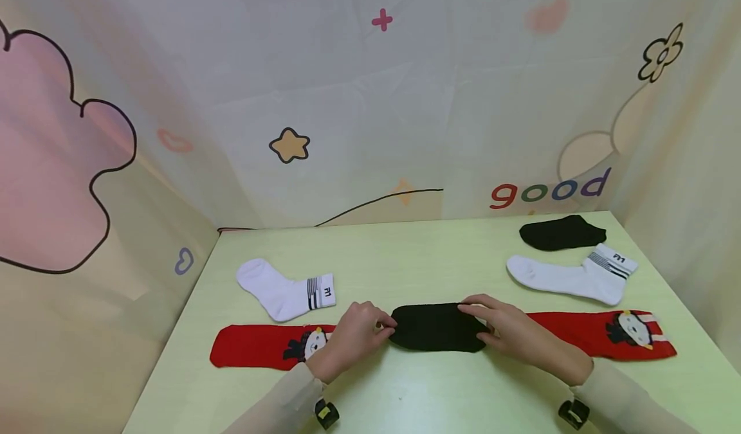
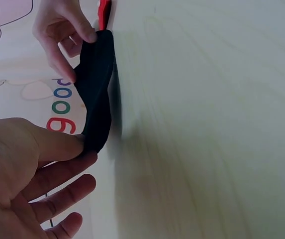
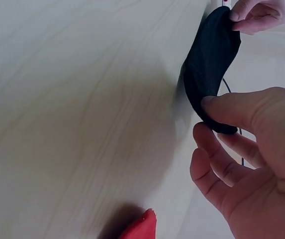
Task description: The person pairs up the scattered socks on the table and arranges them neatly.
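A black ankle sock [image 1: 438,327] is stretched flat between my two hands, low over the front middle of the table. Its left end is pinched between thumb and forefinger of my left hand [image 1: 357,335]; the other fingers of that hand spread loosely in the left wrist view. At the opposite end, my right hand [image 1: 518,331] grips the sock between thumb and fingers. A shadow runs beside the sock [image 2: 98,89] on the tabletop. Red socks with a cartoon face lie partly behind each hand, one red sock [image 1: 255,346] at left and another red sock [image 1: 585,334] at right.
A white striped sock [image 1: 278,290] lies at the table's left, with another white sock [image 1: 556,278] at the right. Behind that one, a second black sock [image 1: 561,233] is near the back right corner. A printed curtain [image 1: 370,99] hangs along the table's [image 1: 399,260] back edge.
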Action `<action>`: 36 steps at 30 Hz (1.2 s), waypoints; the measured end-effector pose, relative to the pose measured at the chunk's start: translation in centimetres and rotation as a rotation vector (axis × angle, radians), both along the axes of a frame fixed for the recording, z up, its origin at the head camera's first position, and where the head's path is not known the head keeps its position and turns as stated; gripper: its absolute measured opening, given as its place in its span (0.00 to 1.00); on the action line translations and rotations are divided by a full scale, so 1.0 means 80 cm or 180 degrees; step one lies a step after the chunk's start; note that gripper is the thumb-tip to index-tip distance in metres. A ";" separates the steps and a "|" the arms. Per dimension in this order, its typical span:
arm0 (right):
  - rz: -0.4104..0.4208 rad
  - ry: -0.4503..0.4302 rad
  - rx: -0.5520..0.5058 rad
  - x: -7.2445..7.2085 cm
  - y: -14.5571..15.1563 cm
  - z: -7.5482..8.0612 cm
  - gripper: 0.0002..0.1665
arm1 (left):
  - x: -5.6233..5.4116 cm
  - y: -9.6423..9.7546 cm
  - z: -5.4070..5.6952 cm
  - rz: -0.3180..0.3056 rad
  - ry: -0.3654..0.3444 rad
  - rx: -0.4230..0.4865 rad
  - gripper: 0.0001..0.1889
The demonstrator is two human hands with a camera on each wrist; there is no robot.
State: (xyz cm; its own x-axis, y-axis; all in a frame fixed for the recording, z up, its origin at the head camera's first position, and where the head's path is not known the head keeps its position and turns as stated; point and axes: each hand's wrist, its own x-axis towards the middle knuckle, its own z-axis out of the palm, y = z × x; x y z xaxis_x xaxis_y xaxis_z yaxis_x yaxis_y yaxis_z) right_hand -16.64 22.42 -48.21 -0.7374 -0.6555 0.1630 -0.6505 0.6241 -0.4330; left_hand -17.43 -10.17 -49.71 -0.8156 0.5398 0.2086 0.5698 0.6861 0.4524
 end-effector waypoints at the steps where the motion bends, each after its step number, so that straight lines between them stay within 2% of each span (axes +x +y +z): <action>1: 0.0014 0.0017 0.0009 0.000 0.000 0.000 0.32 | 0.000 0.000 0.000 -0.0018 0.0002 -0.0012 0.03; 13: 0.0011 0.0000 0.0238 0.002 0.001 -0.007 0.32 | 0.002 0.004 -0.006 -0.0039 -0.0165 -0.0214 0.05; 25: -0.0090 -0.0159 0.0403 0.004 -0.001 -0.005 0.32 | 0.001 0.008 -0.002 -0.0066 -0.0180 -0.0474 0.10; 36: -0.0110 -0.0105 0.0539 0.006 0.000 -0.006 0.32 | -0.004 0.009 0.001 -0.0114 -0.0360 -0.0592 0.14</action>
State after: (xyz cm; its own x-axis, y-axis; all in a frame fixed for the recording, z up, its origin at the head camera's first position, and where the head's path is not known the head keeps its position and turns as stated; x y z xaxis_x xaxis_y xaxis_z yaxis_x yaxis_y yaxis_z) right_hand -16.19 22.40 -48.66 -0.7631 -0.6457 0.0278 -0.6146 0.7116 -0.3406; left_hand -17.78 -9.42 -49.62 -0.8077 0.5895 0.0110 0.5482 0.7439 0.3822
